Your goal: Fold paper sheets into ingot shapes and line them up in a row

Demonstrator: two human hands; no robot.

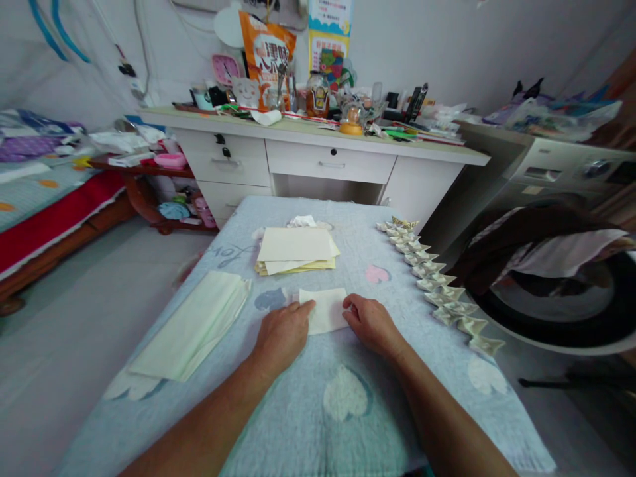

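A small rectangular sheet of pale paper (325, 313) lies on the cloth-covered table in front of me. My left hand (283, 332) grips its left edge, with the thumb on top. At the opposite edge, the curled fingers of my right hand (370, 321) pinch the paper. Just beyond is a stack of cream and yellowish paper (295, 245). To the left lies a bundle of long, pale green paper (196, 324). Along the table's right side runs a row of several folded paper pieces (430, 268), with pointed ends like small boats.
The table is spread with a blue patterned cloth (342, 430). Crumpled white tissue (301, 220) sits behind the stack. A white desk (328, 162) crowded with jars and bags stands beyond, a washing machine (546, 172) at right, and a bed (54, 205) at left.
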